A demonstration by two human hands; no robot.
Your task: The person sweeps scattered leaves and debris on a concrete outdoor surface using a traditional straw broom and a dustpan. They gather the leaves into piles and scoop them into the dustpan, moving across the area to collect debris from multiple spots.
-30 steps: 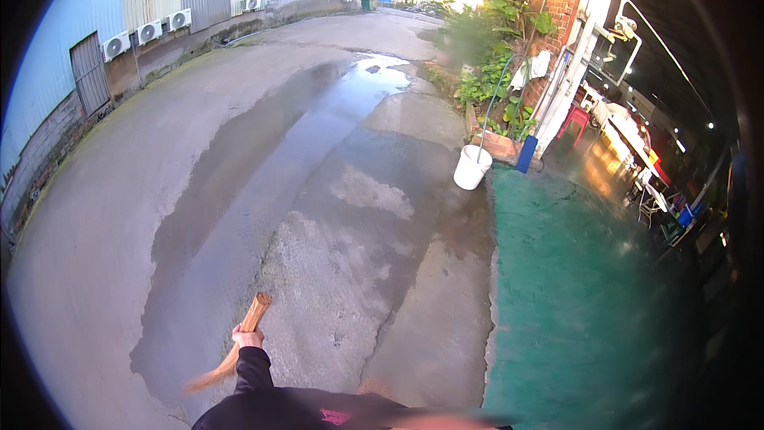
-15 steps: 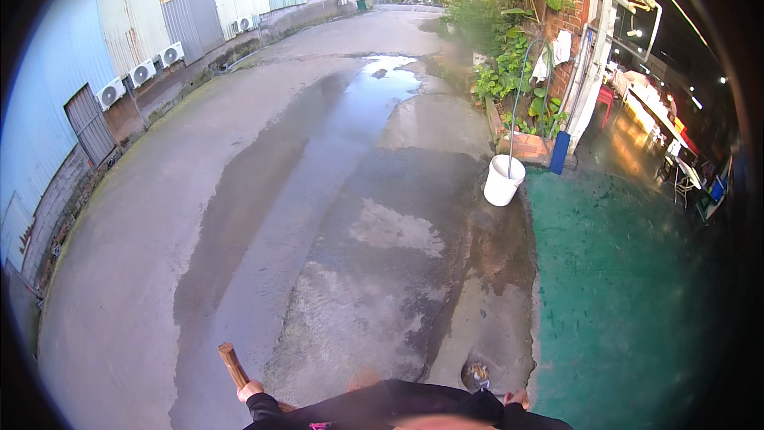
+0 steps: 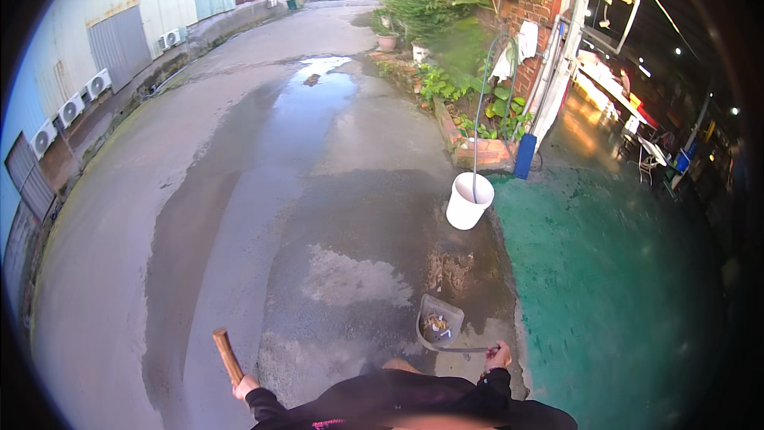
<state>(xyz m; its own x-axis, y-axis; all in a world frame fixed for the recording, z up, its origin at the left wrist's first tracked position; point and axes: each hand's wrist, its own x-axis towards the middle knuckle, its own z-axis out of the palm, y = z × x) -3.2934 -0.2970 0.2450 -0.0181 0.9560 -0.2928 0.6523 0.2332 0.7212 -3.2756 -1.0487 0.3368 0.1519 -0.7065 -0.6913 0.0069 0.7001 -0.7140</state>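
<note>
Seen from the middle of the view, the left hand (image 3: pixel 245 388) is at seven o'clock, its grip closed around a brown broom handle (image 3: pixel 228 357) whose upper end tilts toward eleven; the lower end is hidden. At five o'clock the right hand (image 3: pixel 498 356) has its grip wrapped on the end of the dustpan's long thin handle (image 3: pixel 468 349). The dustpan (image 3: pixel 454 311) lies at half past five, over the damp concrete (image 3: pixel 358 215), just left of that hand. Litter (image 3: pixel 437 324) already sits in it, so some gathering appears done; the dustpan seems not yet emptied, and how much litter remains cannot be told. A white bucket (image 3: pixel 469 211) with a hose (image 3: pixel 477 123) in it stands at three o'clock, beside the green floor (image 3: pixel 589 287).
</note>
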